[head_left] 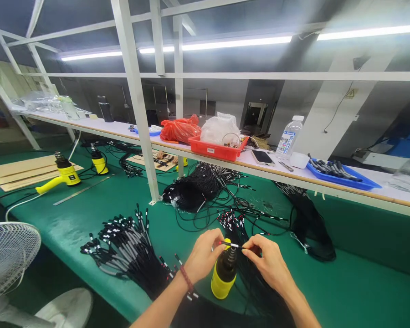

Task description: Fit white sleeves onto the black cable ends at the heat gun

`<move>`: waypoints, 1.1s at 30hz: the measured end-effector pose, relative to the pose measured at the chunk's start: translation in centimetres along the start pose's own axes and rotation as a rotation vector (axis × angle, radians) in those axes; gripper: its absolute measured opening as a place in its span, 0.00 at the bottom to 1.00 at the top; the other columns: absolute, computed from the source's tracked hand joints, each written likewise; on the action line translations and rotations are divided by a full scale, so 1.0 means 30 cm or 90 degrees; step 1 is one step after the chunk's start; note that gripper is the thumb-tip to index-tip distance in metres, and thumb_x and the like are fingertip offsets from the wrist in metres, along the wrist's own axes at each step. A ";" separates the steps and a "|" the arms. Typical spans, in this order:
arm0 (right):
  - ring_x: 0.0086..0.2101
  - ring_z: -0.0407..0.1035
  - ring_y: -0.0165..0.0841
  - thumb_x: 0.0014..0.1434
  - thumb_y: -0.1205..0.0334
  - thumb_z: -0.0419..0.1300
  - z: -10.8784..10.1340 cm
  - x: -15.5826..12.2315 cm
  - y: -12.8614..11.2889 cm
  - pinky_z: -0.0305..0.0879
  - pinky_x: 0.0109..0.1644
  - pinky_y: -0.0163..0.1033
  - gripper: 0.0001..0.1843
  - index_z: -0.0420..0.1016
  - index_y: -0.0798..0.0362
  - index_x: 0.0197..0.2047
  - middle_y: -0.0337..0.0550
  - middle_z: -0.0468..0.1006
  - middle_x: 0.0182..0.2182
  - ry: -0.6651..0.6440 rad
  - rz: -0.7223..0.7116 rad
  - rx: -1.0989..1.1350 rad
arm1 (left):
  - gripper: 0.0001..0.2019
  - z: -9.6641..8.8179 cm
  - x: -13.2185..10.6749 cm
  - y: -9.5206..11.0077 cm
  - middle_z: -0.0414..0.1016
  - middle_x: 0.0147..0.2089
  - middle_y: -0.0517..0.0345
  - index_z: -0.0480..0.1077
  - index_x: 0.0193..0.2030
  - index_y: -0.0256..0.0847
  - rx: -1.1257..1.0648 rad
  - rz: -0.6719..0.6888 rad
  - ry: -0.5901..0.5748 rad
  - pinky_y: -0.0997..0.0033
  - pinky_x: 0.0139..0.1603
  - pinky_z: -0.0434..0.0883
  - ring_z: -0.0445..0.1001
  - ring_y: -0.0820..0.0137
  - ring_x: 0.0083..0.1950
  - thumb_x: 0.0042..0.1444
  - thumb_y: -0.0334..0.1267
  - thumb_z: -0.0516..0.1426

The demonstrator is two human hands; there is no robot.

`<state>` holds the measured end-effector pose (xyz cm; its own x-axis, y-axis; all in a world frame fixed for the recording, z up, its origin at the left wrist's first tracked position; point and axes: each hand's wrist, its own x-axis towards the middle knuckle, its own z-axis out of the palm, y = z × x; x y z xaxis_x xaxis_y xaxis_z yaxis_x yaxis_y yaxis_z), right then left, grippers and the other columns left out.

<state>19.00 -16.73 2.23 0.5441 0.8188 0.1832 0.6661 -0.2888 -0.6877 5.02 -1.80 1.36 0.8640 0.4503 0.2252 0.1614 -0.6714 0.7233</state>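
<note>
Between my two hands a thin black cable (235, 246) with a white sleeve is stretched level. My left hand (205, 253) pinches its red-tipped end, and my right hand (263, 257) pinches it on the other side of the sleeve. Just beneath the cable stands a yellow heat gun (222, 279), upright, its dark coiled nozzle pointing up at the sleeve. Beside my left forearm lies a large bundle of black cables (133, 255) with grey sections and white-marked ends. Beyond my hands is another bunch of cable ends (233, 222) with red and white marks.
A shelf (205, 157) crosses above the green table (358, 287), carrying a red tray (215, 149), a phone (262, 157), a water bottle (289, 136) and a blue tray (341, 175). More cable coils (191, 191) lie behind. A heat gun (66, 175) and a fan (10, 259) are at left.
</note>
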 end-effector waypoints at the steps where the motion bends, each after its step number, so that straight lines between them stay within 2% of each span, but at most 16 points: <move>1: 0.29 0.68 0.33 0.57 0.63 0.57 -0.003 -0.002 -0.001 0.59 0.33 0.35 0.07 0.73 0.51 0.28 0.37 0.75 0.26 -0.009 0.001 0.000 | 0.08 0.001 0.000 0.000 0.70 0.32 0.62 0.64 0.32 0.42 0.018 -0.001 -0.006 0.72 0.39 0.62 0.67 0.68 0.37 0.61 0.39 0.51; 6: 0.29 0.68 0.33 0.63 0.59 0.51 -0.014 -0.012 -0.016 0.58 0.34 0.35 0.14 0.75 0.50 0.29 0.38 0.76 0.27 -0.050 -0.013 -0.012 | 0.20 0.000 0.004 -0.002 0.68 0.26 0.61 0.61 0.24 0.42 0.087 -0.013 -0.049 0.69 0.39 0.61 0.67 0.68 0.32 0.67 0.42 0.41; 13: 0.28 0.67 0.32 0.59 0.61 0.54 0.003 -0.007 -0.018 0.59 0.32 0.35 0.10 0.73 0.51 0.29 0.38 0.75 0.27 -0.008 -0.019 0.004 | 0.09 -0.007 -0.006 -0.007 0.70 0.35 0.61 0.64 0.35 0.43 0.016 0.029 0.010 0.70 0.44 0.62 0.67 0.68 0.40 0.63 0.41 0.48; 18: 0.28 0.68 0.33 0.63 0.57 0.50 -0.008 -0.011 -0.024 0.57 0.32 0.35 0.17 0.74 0.51 0.27 0.38 0.76 0.26 -0.056 -0.013 -0.013 | 0.22 -0.004 -0.003 -0.007 0.64 0.24 0.63 0.59 0.23 0.42 0.094 0.003 -0.033 0.67 0.46 0.61 0.65 0.68 0.33 0.68 0.43 0.40; 20: 0.27 0.68 0.33 0.62 0.57 0.51 -0.007 -0.012 -0.029 0.57 0.31 0.34 0.16 0.74 0.51 0.27 0.38 0.76 0.25 -0.048 -0.014 -0.011 | 0.20 -0.004 -0.002 -0.008 0.65 0.26 0.62 0.60 0.24 0.42 0.083 -0.001 -0.025 0.67 0.46 0.61 0.65 0.67 0.35 0.67 0.43 0.41; 25: 0.26 0.68 0.32 0.60 0.58 0.53 0.007 -0.009 -0.026 0.58 0.30 0.34 0.13 0.74 0.51 0.27 0.37 0.76 0.25 -0.017 -0.020 0.017 | 0.09 -0.007 -0.007 0.000 0.70 0.35 0.62 0.64 0.34 0.43 -0.002 0.037 0.015 0.68 0.48 0.62 0.67 0.68 0.41 0.64 0.41 0.48; 27: 0.27 0.69 0.33 0.60 0.54 0.53 0.010 -0.001 0.002 0.61 0.31 0.34 0.15 0.75 0.50 0.27 0.38 0.77 0.25 0.007 0.006 0.020 | 0.11 -0.006 -0.003 -0.008 0.70 0.36 0.60 0.64 0.35 0.43 0.010 0.031 0.022 0.67 0.47 0.62 0.67 0.67 0.41 0.66 0.41 0.45; 29: 0.30 0.72 0.35 0.59 0.49 0.53 0.010 0.010 0.060 0.65 0.35 0.37 0.17 0.77 0.50 0.30 0.41 0.80 0.28 0.069 0.062 0.020 | 0.13 -0.001 0.005 -0.039 0.71 0.38 0.59 0.65 0.37 0.43 0.063 0.001 0.013 0.66 0.48 0.62 0.67 0.67 0.43 0.67 0.41 0.43; 31: 0.37 0.74 0.40 0.57 0.46 0.52 0.009 0.019 0.143 0.67 0.43 0.42 0.21 0.77 0.53 0.39 0.48 0.81 0.37 0.141 0.129 0.014 | 0.10 0.013 0.009 -0.104 0.73 0.40 0.59 0.66 0.40 0.43 0.128 -0.047 -0.018 0.66 0.50 0.61 0.67 0.66 0.46 0.66 0.38 0.45; 33: 0.45 0.72 0.47 0.54 0.43 0.51 0.011 0.017 0.236 0.66 0.50 0.49 0.29 0.73 0.58 0.48 0.57 0.77 0.45 0.191 0.190 -0.002 | 0.05 0.039 -0.001 -0.195 0.74 0.41 0.59 0.67 0.42 0.43 0.173 -0.100 -0.068 0.65 0.50 0.62 0.68 0.65 0.48 0.61 0.33 0.51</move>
<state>23.81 -18.19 -2.77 0.8376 0.5183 0.1726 0.4577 -0.4934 -0.7396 4.62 1.42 -3.64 0.8617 0.5055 0.0445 0.4052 -0.7381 0.5395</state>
